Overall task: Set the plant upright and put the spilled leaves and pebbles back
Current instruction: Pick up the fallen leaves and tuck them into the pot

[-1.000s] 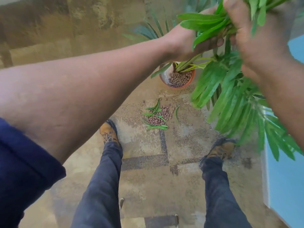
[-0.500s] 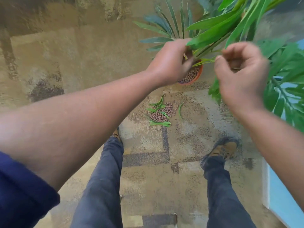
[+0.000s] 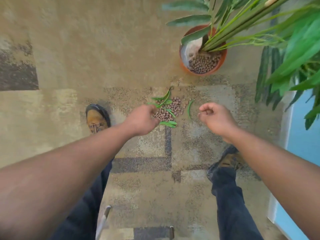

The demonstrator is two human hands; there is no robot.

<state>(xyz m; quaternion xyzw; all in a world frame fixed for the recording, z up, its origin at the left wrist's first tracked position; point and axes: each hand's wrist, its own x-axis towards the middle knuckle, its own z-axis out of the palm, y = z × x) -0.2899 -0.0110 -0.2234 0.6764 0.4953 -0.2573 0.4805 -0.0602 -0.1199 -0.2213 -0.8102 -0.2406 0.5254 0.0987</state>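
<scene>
Both hands have dropped from the foliage toward the floor. From the head view, the tall green leafy plant (image 3: 259,23) stands upright in its round terracotta pot (image 3: 222,61), freeing the hands for the spill. The left hand (image 3: 142,119) hovers over the scattered brown pebbles (image 3: 170,109) and loose green leaves (image 3: 162,99), its grip hidden, so I cannot tell. The right hand (image 3: 216,116), loosely curled and empty, hangs just beside one leaf.

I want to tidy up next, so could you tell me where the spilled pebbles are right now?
In the head view, the spilled pebbles lie on the carpet in front of the orange pot, among loose leaves, between the two hands.
</scene>
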